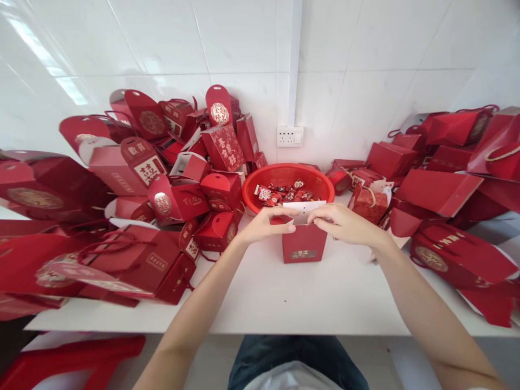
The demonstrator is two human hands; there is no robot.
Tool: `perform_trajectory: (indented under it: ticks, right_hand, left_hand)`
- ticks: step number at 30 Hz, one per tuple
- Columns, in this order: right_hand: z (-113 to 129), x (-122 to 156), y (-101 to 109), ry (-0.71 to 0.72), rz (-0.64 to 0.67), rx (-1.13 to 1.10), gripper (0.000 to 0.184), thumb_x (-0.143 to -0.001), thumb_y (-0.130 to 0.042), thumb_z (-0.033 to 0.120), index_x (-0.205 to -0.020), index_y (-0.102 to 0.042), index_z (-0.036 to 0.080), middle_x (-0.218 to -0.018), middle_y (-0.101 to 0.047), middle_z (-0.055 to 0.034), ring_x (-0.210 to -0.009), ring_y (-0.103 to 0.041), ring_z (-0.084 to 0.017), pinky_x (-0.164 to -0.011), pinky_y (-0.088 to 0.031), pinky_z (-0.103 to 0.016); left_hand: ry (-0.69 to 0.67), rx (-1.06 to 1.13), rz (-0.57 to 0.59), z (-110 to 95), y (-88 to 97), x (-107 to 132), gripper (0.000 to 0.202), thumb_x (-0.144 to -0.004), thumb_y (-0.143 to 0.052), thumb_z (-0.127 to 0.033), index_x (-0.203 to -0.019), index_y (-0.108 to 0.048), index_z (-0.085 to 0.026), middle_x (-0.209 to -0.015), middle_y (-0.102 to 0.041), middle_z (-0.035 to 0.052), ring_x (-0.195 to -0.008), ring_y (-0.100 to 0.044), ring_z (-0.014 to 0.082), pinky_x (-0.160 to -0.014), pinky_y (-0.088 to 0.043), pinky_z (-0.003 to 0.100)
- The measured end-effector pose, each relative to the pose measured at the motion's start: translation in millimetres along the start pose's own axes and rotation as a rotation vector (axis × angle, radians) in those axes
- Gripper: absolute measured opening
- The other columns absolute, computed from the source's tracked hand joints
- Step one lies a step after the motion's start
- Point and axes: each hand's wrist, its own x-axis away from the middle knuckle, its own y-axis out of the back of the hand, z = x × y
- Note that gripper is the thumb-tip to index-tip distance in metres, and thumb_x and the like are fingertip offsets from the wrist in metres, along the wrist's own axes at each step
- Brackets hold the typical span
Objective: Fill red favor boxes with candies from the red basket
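A small red gift box (pixel 304 245) stands upright on the white table (pixel 284 298) in front of me, its white-lined top flap raised. My left hand (pixel 264 223) pinches the box's left top edge. My right hand (pixel 345 223) grips the flap on the right side. Just behind the box sits a round red plastic basket (pixel 287 177) holding several wrapped candies (pixel 284 194).
A big heap of red gift boxes and bags (pixel 162 184) covers the table's left side, and another heap (pixel 439 189) fills the right. A wall socket (pixel 290 136) sits on the tiled wall behind. A red stool (pixel 69 360) stands below at the left.
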Motion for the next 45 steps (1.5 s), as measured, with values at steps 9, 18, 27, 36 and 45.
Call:
perform_trajectory:
  ticks: [9,18,27,36,45]
  right_hand:
    - [-3,6,-8,-0.034,-0.282,-0.179,0.018,-0.090,-0.055,0.024,-0.091,-0.073,0.023,-0.091,-0.076,-0.0024,-0.082,-0.070,-0.020,-0.078,-0.055,-0.035]
    - [-48,20,-31,-0.153,-0.516,-0.564,0.055,-0.075,-0.081,0.044,-0.122,-0.060,0.026,-0.122,-0.074,-0.0093,-0.114,-0.069,-0.027,-0.102,-0.052,-0.047]
    - [-57,13,-74,-0.150,-0.560,-0.639,0.037,-0.078,-0.076,0.053,-0.097,-0.072,0.022,-0.101,-0.079,-0.0067,-0.095,-0.073,-0.027,-0.090,-0.058,-0.043]
    - [-57,10,-84,-0.150,-0.682,-0.633,0.022,-0.081,-0.072,0.044,-0.086,-0.070,0.022,-0.088,-0.077,-0.0044,-0.084,-0.072,-0.025,-0.081,-0.059,-0.039]
    - [-58,16,-86,-0.077,-0.634,-0.615,0.031,-0.082,-0.071,0.049,-0.102,-0.070,0.024,-0.100,-0.078,-0.0062,-0.094,-0.072,-0.026,-0.087,-0.057,-0.039]
  left_hand:
    - [-0.026,-0.016,-0.002,2,-0.5,2,0.040,-0.076,-0.083,-0.033,-0.114,-0.077,-0.020,-0.125,-0.073,0.0106,-0.122,-0.063,0.0294,-0.108,-0.046,0.044]
    - [-0.131,-0.081,-0.154,16,-12.7,5,0.038,-0.086,-0.075,-0.036,-0.120,-0.073,-0.019,-0.130,-0.070,0.0115,-0.126,-0.062,0.0278,-0.111,-0.045,0.041]
    - [-0.227,-0.216,-0.270,26,-18.7,2,0.056,-0.093,-0.066,-0.042,-0.144,-0.054,-0.022,-0.148,-0.056,0.0128,-0.132,-0.056,0.0282,-0.111,-0.044,0.042]
    - [-0.311,-0.301,-0.317,26,-27.1,-1,0.026,-0.098,-0.057,-0.040,-0.107,-0.070,-0.019,-0.107,-0.073,0.0104,-0.102,-0.067,0.0226,-0.094,-0.052,0.036]
    - [-0.410,-0.361,-0.296,25,-28.0,2,0.023,-0.097,-0.054,-0.033,-0.092,-0.072,-0.019,-0.090,-0.072,0.0095,-0.086,-0.066,0.0204,-0.080,-0.053,0.034]
